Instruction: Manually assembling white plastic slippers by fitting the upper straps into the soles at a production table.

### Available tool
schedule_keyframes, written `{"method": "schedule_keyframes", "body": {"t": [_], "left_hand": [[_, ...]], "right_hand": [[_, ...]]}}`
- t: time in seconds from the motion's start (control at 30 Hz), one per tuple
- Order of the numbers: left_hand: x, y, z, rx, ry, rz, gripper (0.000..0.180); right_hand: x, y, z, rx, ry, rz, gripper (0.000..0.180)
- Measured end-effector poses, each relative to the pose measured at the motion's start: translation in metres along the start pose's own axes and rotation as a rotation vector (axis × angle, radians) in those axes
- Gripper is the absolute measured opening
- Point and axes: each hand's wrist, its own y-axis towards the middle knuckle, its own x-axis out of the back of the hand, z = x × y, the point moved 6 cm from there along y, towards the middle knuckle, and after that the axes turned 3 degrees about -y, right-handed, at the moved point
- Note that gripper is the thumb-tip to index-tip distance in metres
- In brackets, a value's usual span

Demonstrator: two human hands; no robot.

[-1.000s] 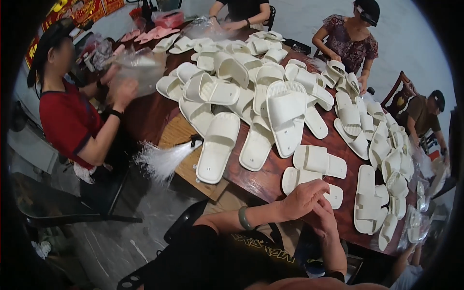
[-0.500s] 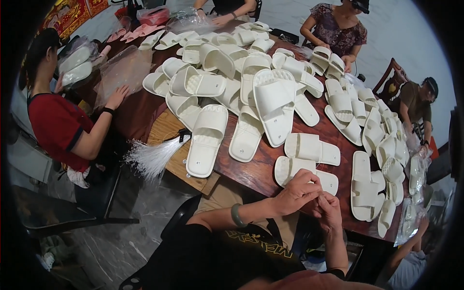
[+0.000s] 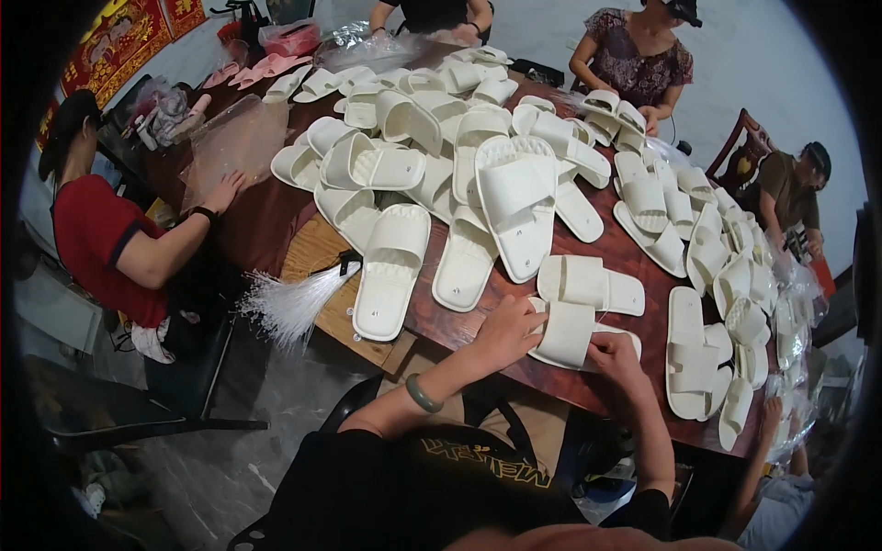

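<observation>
half-curled left hand [image 3: 507, 336] and bunched right hand [image 3: 619, 359] touch a cream-white, wide-strapped moulded slipper [image 3: 564, 334] near the edge of a red-brown wooden table [image 3: 655, 354]; whether either grips cannot be told. light, steady pressure should keep it flat.

Upper left, I pick out a red-and-gold poster [image 3: 115, 44] on the wall. Below it, a co-worker in a red top [image 3: 106, 239] rests one hand on a clear plastic sheet [image 3: 220, 151], which lies across the worktop [image 3: 551, 378]. I see a black chair [image 3: 87, 409] at lower left on grey marbled floor tiles [image 3: 285, 427]. Across from me, someone in a patterned blouse [image 3: 634, 55] bends forward; a carved wooden chair [image 3: 744, 165] stands near a brown-shirted co-worker [image 3: 790, 204] at far right.
</observation>
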Motion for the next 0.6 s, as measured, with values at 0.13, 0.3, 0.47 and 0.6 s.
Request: {"method": "schedule_keyframes", "body": {"t": [0.13, 0.3, 0.47, 0.6], "left_hand": [[0.000, 0.003, 0.008, 0.050, -0.026, -0.014, 0.029], [-0.005, -0.001, 0.011, 0.004, -0.047, -0.119, 0.020], [-0.009, 0.000, 0.011, 0.062, 0.043, -0.153, 0.020], [-0.009, 0.003, 0.010, 0.142, 0.066, -0.075, 0.019]], "right_hand": [[-0.011, 0.013, 0.003, -0.038, 0.138, 0.002, 0.016], [-0.017, 0.015, 0.000, -0.067, 0.182, -0.018, 0.017], [-0.015, 0.016, 0.002, -0.026, 0.200, -0.041, 0.016], [-0.015, 0.016, -0.003, -0.034, 0.134, 0.002, 0.017]]}}
